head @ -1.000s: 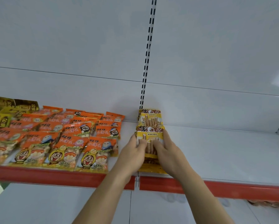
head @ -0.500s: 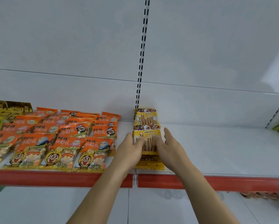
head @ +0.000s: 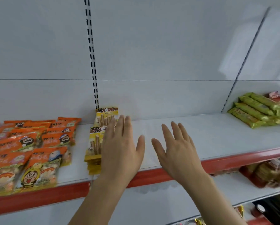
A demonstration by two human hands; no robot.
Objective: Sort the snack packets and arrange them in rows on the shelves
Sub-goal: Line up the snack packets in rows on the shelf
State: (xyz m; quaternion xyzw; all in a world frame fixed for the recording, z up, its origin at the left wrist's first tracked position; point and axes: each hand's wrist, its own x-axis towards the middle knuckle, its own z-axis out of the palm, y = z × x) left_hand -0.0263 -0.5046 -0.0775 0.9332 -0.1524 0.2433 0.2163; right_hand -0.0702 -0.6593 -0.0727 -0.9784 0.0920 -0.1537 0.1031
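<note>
Raised before white shelf [head: 201, 137]: left hand [head: 121, 148] and right hand [head: 178, 148], fingers spread, gripping nothing; yellow biscuit-stick packets [head: 95, 143] stacked just left, orange packets [head: 38, 143] farther left.

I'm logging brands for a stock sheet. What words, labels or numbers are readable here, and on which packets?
Orange packets: large Chinese characters that look like "旺仔"; the smaller print is blurred.
Yellow biscuit-stick packets: large stylised characters on the dark band, too blurred to read with certainty.
Green packets: print too small and blurred to read.
Red shelf edge: no readable label or number.
</note>
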